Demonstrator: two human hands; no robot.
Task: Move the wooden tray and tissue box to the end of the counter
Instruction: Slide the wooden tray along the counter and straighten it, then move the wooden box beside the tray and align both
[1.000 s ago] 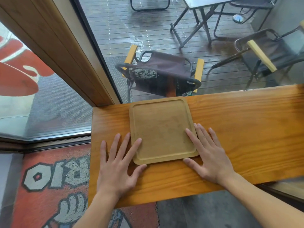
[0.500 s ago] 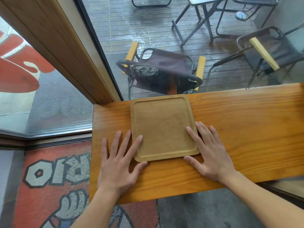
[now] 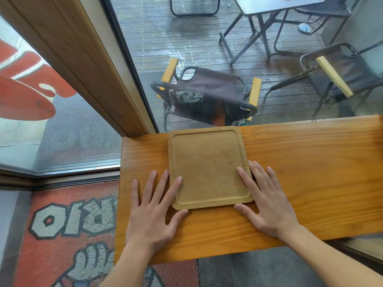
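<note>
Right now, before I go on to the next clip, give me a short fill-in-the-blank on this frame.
1. The wooden tray holds ____ inside its rim.
2. Both hands, the left hand and right hand, lie ____ on the counter, fingers spread at the tray's near corners.
3. The tray sits near the counter's ____ end.
4. The tissue box is ____ in this view.

Missing words: nothing; flat; left; not visible
</note>
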